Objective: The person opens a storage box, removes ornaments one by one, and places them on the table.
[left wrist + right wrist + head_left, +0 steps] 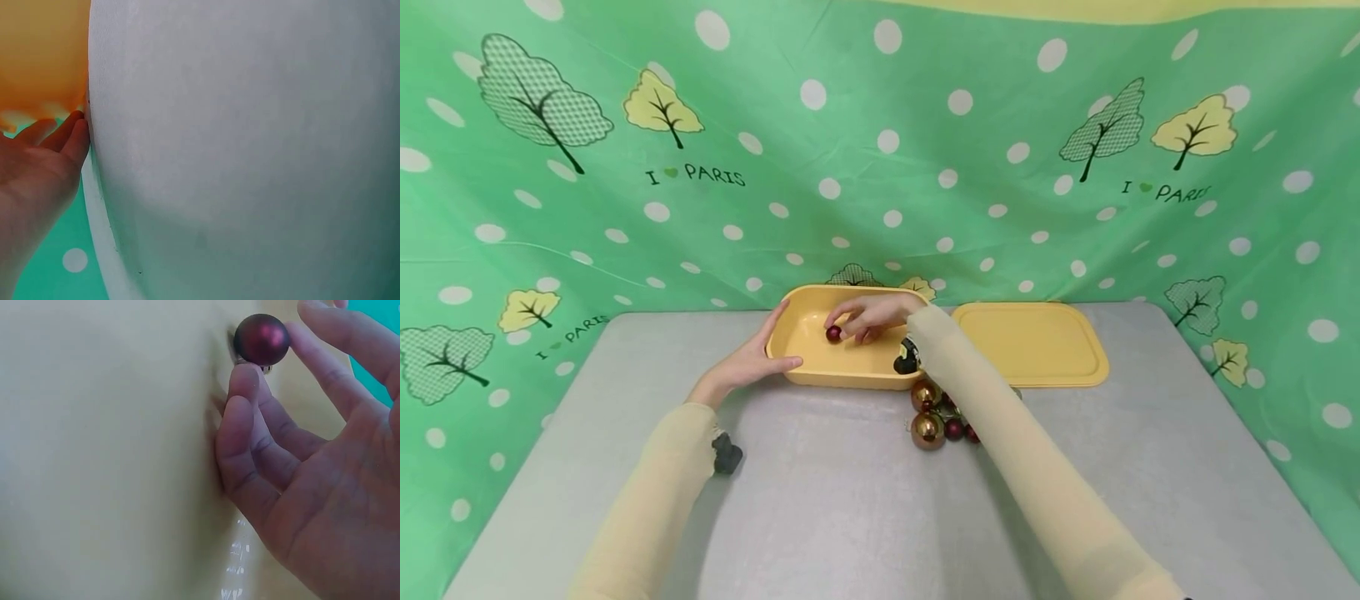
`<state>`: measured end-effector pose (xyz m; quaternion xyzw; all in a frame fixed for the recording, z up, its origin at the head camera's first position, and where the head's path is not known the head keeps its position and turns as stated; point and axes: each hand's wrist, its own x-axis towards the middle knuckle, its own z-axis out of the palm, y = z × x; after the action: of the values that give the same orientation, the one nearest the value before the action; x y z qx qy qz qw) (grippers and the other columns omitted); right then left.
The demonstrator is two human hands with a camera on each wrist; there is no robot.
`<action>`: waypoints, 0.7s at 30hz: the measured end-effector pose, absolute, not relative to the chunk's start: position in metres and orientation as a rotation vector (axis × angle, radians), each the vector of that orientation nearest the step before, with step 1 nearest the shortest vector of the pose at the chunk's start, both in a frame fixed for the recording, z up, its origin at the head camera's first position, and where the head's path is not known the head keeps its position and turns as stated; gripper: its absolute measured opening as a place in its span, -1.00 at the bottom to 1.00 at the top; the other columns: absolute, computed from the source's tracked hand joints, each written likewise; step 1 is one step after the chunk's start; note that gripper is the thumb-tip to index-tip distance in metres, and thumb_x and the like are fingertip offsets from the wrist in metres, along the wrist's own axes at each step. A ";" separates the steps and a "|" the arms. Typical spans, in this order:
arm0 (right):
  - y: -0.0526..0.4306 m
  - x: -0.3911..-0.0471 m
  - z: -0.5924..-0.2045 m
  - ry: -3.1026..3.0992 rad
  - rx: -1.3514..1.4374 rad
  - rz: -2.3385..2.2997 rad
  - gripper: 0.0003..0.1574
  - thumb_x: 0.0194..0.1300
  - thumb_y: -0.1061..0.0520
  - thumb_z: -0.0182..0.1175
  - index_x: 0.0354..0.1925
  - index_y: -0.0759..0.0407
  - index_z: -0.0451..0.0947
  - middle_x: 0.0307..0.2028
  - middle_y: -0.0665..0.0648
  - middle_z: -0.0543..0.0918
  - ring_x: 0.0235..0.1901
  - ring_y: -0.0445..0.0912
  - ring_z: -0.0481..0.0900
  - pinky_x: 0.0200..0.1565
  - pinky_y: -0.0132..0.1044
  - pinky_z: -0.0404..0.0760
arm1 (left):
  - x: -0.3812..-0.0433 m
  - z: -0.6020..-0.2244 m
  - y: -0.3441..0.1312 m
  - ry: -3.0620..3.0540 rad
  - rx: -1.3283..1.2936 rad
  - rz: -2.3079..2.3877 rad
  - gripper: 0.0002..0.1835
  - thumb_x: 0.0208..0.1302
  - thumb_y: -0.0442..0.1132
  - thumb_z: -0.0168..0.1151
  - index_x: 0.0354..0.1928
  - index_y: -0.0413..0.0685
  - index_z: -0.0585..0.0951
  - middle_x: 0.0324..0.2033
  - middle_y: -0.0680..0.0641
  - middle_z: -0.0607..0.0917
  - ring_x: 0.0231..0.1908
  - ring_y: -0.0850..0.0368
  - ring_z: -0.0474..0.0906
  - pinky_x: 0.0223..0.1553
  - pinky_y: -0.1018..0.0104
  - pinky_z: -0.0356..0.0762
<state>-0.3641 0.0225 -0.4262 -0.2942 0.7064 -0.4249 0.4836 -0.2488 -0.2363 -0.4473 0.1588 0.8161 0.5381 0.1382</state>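
A yellow plastic tub (842, 377) stands at the back of the table. My left hand (747, 360) holds its left end, thumb along the front rim and fingers on the end wall; those fingers (75, 134) show against the tub in the left wrist view. Inside the tub, low over its floor, my right hand (874, 316) has a small dark red Christmas bauble (262, 339) at its fingertips. The other fingers (236, 434) of that hand are curled below the bauble. A gold metal cap shows partly under it.
A yellow lid (1030, 343) lies flat right of the tub. In front of the tub's right end are several baubles, including a shiny gold one (928, 431) and a dark red one (953, 429); the right sleeve hides part of them. A green patterned cloth (887, 167) hangs behind the table.
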 end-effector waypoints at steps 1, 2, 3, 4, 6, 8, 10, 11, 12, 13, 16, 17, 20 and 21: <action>0.023 -0.364 -0.426 1.718 -0.724 -1.037 -0.50 0.38 0.26 0.10 0.26 0.19 0.36 -0.07 0.15 0.51 -0.38 -0.06 0.44 -0.30 -0.33 0.47 | -0.249 -0.447 -0.236 2.364 0.459 1.554 0.15 0.18 -0.25 0.34 0.53 0.21 -0.32 0.49 -0.24 -0.29 0.41 -0.28 -0.13 0.37 -0.16 -0.10; 0.023 -0.363 -0.426 1.715 -0.729 -1.041 -0.51 0.38 0.26 0.10 0.26 0.21 0.36 -0.05 0.16 0.51 -0.38 -0.06 0.43 -0.31 -0.33 0.47 | -0.249 -0.447 -0.236 2.365 0.458 1.555 0.15 0.18 -0.25 0.35 0.53 0.22 -0.32 0.49 -0.23 -0.29 0.41 -0.27 -0.13 0.37 -0.15 -0.10; 0.023 -0.363 -0.426 1.714 -0.737 -1.040 -0.51 0.38 0.27 0.10 0.25 0.23 0.36 -0.04 0.17 0.51 -0.37 -0.06 0.44 -0.30 -0.33 0.47 | -0.249 -0.448 -0.236 2.366 0.457 1.555 0.15 0.17 -0.24 0.35 0.53 0.22 -0.31 0.49 -0.24 -0.29 0.41 -0.27 -0.13 0.37 -0.15 -0.11; 0.023 -0.362 -0.426 1.711 -0.742 -1.044 -0.51 0.37 0.28 0.10 0.25 0.26 0.36 -0.04 0.18 0.52 -0.37 -0.06 0.44 -0.30 -0.33 0.46 | -0.249 -0.448 -0.236 2.369 0.456 1.553 0.15 0.17 -0.24 0.35 0.53 0.22 -0.31 0.49 -0.24 -0.28 0.41 -0.27 -0.13 0.37 -0.15 -0.11; 0.023 -0.362 -0.426 1.709 -0.752 -1.057 -0.52 0.36 0.31 0.10 0.23 0.31 0.37 -0.05 0.19 0.52 -0.34 -0.07 0.47 -0.27 -0.32 0.48 | -0.249 -0.449 -0.236 2.374 0.451 1.551 0.15 0.18 -0.24 0.35 0.54 0.23 -0.30 0.49 -0.23 -0.28 0.42 -0.26 -0.14 0.38 -0.14 -0.12; 0.024 -0.362 -0.427 1.694 -0.748 -1.087 -0.54 0.34 0.36 0.10 0.20 0.38 0.37 -0.08 0.22 0.52 -0.30 -0.09 0.49 -0.21 -0.32 0.50 | -0.250 -0.449 -0.236 2.372 0.452 1.551 0.15 0.18 -0.24 0.35 0.54 0.23 -0.30 0.49 -0.23 -0.28 0.42 -0.27 -0.14 0.37 -0.15 -0.13; 0.024 -0.362 -0.427 1.680 -0.755 -1.118 -0.55 0.31 0.40 0.10 0.16 0.44 0.37 -0.10 0.24 0.53 -0.27 -0.10 0.50 -0.14 -0.31 0.53 | -0.250 -0.449 -0.235 2.371 0.452 1.550 0.14 0.18 -0.23 0.35 0.54 0.24 -0.30 0.49 -0.22 -0.28 0.42 -0.26 -0.16 0.38 -0.14 -0.13; 0.024 -0.362 -0.428 1.675 -0.766 -1.133 -0.56 0.30 0.41 0.10 0.14 0.47 0.37 -0.11 0.26 0.54 -0.25 -0.10 0.51 -0.10 -0.30 0.54 | -0.250 -0.450 -0.235 2.373 0.449 1.549 0.14 0.19 -0.23 0.35 0.54 0.24 -0.29 0.49 -0.21 -0.29 0.42 -0.25 -0.16 0.38 -0.14 -0.13; 0.024 -0.362 -0.428 1.668 -0.775 -1.148 -0.57 0.29 0.41 0.10 0.13 0.48 0.37 -0.11 0.27 0.54 -0.23 -0.10 0.51 -0.08 -0.29 0.54 | -0.250 -0.450 -0.235 2.373 0.447 1.548 0.13 0.19 -0.22 0.35 0.54 0.25 -0.29 0.49 -0.21 -0.29 0.43 -0.24 -0.17 0.38 -0.13 -0.13; 0.024 -0.362 -0.428 1.665 -0.788 -1.161 -0.58 0.28 0.42 0.10 0.11 0.48 0.38 -0.12 0.28 0.55 -0.22 -0.09 0.52 -0.05 -0.28 0.54 | -0.250 -0.449 -0.235 2.372 0.456 1.548 0.14 0.19 -0.23 0.35 0.54 0.25 -0.30 0.49 -0.22 -0.29 0.42 -0.25 -0.17 0.38 -0.14 -0.13; 0.025 -0.362 -0.426 1.673 -0.818 -1.194 -0.63 0.27 0.44 0.11 0.06 0.43 0.40 -0.12 0.28 0.55 -0.18 -0.04 0.52 -0.02 -0.24 0.54 | -0.249 -0.449 -0.235 2.375 0.463 1.547 0.14 0.19 -0.23 0.34 0.54 0.25 -0.30 0.49 -0.22 -0.29 0.42 -0.26 -0.17 0.38 -0.14 -0.13; 0.025 -0.362 -0.425 1.680 -0.822 -1.203 -0.65 0.26 0.45 0.10 0.04 0.41 0.41 -0.12 0.28 0.55 -0.18 -0.03 0.51 -0.03 -0.24 0.54 | -0.249 -0.448 -0.235 2.378 0.466 1.545 0.14 0.19 -0.24 0.34 0.54 0.24 -0.30 0.49 -0.22 -0.29 0.42 -0.27 -0.17 0.37 -0.15 -0.13; 0.026 -0.361 -0.421 1.704 -0.812 -1.227 -0.66 0.25 0.51 0.08 -0.02 0.34 0.41 -0.15 0.28 0.55 -0.18 0.00 0.49 -0.07 -0.24 0.53 | -0.249 -0.448 -0.235 2.379 0.464 1.545 0.13 0.19 -0.24 0.34 0.54 0.23 -0.29 0.49 -0.22 -0.28 0.42 -0.27 -0.18 0.37 -0.17 -0.14; 0.026 -0.360 -0.419 1.714 -0.810 -1.230 -0.66 0.24 0.52 0.07 -0.03 0.33 0.41 -0.16 0.28 0.55 -0.18 0.01 0.48 -0.09 -0.23 0.52 | -0.249 -0.448 -0.236 2.378 0.469 1.543 0.13 0.19 -0.24 0.34 0.54 0.23 -0.29 0.49 -0.23 -0.28 0.42 -0.28 -0.19 0.37 -0.18 -0.15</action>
<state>-0.3600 0.0264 -0.4186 -0.3243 0.6861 -0.4921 0.4267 -0.2491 -0.2356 -0.4479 0.1617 0.8201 0.5323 0.1339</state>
